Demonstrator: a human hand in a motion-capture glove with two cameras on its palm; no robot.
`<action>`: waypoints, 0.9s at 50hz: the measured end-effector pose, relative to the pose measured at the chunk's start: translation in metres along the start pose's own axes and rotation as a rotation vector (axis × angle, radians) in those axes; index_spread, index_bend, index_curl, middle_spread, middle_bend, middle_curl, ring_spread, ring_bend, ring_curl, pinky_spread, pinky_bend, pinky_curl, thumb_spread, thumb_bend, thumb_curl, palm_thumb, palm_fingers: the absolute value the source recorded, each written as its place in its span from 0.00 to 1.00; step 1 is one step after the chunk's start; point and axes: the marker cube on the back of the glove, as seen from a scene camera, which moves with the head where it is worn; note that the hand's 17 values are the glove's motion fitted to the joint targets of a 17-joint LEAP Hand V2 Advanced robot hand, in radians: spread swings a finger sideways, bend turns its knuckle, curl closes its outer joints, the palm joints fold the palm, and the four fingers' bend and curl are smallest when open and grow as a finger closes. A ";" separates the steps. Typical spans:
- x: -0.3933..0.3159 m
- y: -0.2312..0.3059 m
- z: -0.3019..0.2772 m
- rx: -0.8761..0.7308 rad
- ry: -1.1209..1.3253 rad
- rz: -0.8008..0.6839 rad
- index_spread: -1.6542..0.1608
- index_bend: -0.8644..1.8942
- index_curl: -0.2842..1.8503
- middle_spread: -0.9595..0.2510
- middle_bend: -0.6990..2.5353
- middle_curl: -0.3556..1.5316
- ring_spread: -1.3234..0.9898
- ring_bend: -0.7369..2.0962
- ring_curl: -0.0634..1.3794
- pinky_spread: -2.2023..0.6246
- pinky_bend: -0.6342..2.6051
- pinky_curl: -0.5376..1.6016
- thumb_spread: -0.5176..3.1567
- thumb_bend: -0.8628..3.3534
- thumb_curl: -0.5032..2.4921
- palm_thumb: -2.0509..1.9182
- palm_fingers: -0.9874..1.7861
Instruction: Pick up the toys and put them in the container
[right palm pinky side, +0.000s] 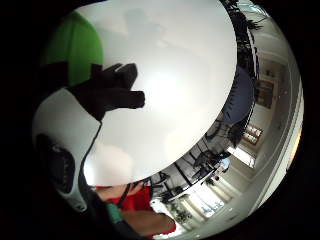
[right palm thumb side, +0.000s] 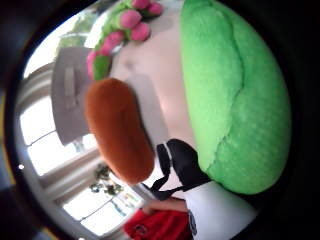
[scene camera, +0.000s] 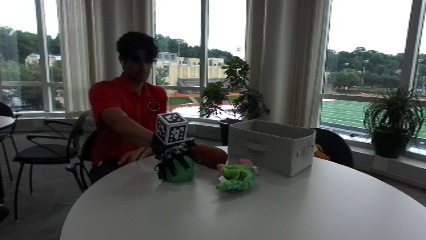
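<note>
the green plush toy is gripped on the surface by the gloved right hand; if lifted carelessly, the neighbouring brown toy could be knocked away from the container.

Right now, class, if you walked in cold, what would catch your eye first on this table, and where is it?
First, the black-gloved right hand gripping a round green plush toy on the white round table, in front of the seated person. Beside it lies a green and pink plush dragon-like toy, with a brown plush toy behind. The grey fabric container stands further back, open-topped, next to these toys.
</note>
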 end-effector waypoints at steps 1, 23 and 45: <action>0.000 -0.001 0.001 -0.004 0.005 0.000 0.72 0.34 0.20 0.76 0.24 0.27 0.57 0.40 0.20 0.80 0.64 0.46 0.44 0.21 0.26 0.54 0.30; 0.001 -0.007 -0.018 0.137 0.034 -0.032 0.69 0.44 0.24 0.58 0.38 0.35 0.43 0.57 0.29 0.70 0.54 0.40 0.45 0.25 0.32 0.66 0.60; -0.011 0.017 -0.168 0.235 0.021 0.010 0.66 0.50 0.34 0.45 0.40 0.42 0.35 0.57 0.31 0.67 0.51 0.40 0.34 0.24 0.39 0.69 0.65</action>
